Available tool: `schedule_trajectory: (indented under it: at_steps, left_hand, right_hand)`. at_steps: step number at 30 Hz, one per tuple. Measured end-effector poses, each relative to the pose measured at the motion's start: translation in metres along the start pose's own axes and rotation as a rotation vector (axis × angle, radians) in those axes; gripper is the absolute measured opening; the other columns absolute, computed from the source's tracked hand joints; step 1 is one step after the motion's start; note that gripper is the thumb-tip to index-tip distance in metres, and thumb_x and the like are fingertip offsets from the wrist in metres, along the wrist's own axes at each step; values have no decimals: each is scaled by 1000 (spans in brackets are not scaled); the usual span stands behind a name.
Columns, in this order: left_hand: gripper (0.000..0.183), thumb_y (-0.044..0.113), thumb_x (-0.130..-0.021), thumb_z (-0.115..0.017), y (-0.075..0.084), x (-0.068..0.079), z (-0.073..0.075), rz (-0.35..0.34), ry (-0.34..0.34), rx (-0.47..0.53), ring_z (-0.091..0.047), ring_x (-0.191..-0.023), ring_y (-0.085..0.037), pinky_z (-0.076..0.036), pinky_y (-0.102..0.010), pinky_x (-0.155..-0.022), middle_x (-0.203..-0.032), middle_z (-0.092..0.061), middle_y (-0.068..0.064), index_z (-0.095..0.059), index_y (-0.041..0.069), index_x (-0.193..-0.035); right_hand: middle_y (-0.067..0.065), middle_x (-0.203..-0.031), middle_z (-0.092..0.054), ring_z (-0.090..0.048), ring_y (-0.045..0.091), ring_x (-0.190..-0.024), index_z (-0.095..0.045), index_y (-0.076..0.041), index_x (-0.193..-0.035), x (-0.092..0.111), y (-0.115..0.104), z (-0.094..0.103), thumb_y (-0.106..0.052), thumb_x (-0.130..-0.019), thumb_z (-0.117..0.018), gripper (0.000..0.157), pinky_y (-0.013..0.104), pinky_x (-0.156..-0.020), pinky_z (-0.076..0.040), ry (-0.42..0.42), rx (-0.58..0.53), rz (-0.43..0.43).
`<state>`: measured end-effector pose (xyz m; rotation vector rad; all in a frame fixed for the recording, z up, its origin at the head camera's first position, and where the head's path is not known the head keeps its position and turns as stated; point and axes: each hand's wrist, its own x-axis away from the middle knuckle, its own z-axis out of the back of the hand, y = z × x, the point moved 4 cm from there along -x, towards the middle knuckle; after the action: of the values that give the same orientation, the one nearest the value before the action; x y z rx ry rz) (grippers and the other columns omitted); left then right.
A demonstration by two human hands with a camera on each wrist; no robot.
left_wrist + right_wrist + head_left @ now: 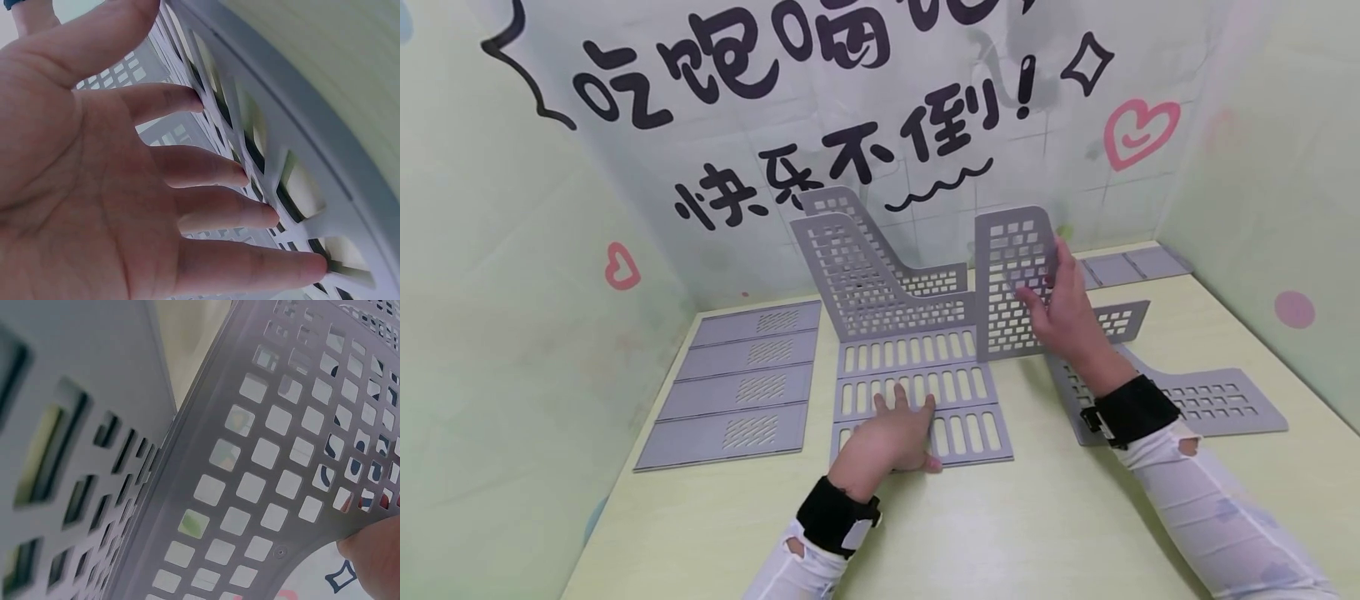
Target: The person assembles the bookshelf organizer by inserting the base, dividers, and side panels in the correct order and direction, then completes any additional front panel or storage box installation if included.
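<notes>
Two hands work: left hand (891, 433) spread flat on slotted base panel (917, 392), right hand (1060, 312) pinching upright panel (1011, 283).

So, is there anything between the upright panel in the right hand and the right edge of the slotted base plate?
Nothing visible. The right hand holds the upright panel directly at the slotted base plate edge, while the left hand presses on the plate, away from that edge.
</notes>
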<state>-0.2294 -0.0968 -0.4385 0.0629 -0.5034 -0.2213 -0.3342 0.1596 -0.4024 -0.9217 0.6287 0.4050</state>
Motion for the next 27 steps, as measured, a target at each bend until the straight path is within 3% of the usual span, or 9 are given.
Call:
schedule_trajectory:
  at_steps: [8,11,15,18,20,23,27]
  left_hand:
    - [102,52,-88,-82,1,-1,2,-6,2,-16,-18,-160,-59,-43,-78,-111,-176,-13,-30,-29,22,-170]
    - [102,52,-88,-83,1,-1,2,1,2,-14,-19,-160,-58,-44,-78,-110,-176,-13,-30,-30,24,-170]
    - [102,51,-86,-85,1,-1,3,14,3,-4,-21,-159,-58,-45,-79,-109,-176,-13,-29,-31,27,-169]
    - [101,50,-86,-85,1,-2,3,21,0,12,-22,-158,-60,-44,-80,-108,-176,-12,-29,-32,29,-169]
    - [100,50,-86,-86,1,-2,2,25,-1,22,-22,-157,-61,-44,-80,-107,-177,-12,-29,-33,30,-168]
    - [100,49,-85,-86,1,-2,2,24,3,27,-23,-157,-62,-45,-80,-107,-177,-12,-28,-34,30,-168]
    - [100,50,-85,-86,-1,-3,4,0,7,16,-24,-155,-64,-45,-79,-108,-177,-13,-28,-34,29,-168]
  right_hand:
    - [36,-132,-43,-52,41,-110,-10,-6,-168,0,-1,0,-2,-101,-66,88,51,-91,-50,-11,6,22]
    - [35,-130,-46,-56,42,-107,-10,-3,-167,-2,-1,1,-6,-103,-66,85,55,-90,-53,-72,25,-15]
    - [33,-119,-57,-63,45,-103,-31,7,-155,-10,-1,18,-17,-109,-61,61,61,-90,-54,-292,132,-155]
    - [25,-97,-65,-64,36,-85,-57,9,-125,-12,6,38,-22,-110,-59,35,51,-77,-53,-530,275,-240]
    - [17,-88,-68,-60,28,-76,-66,6,-108,-10,14,50,-22,-110,-60,28,45,-69,-50,-654,364,-251]
    - [6,-76,-62,-53,22,-71,-69,-4,-90,-6,27,61,-20,-107,-63,24,46,-72,-43,-742,453,-248]
    - [0,-71,-52,-50,20,-72,-58,-13,-81,-4,33,61,-25,-108,-62,30,47,-74,-35,-745,483,-224]
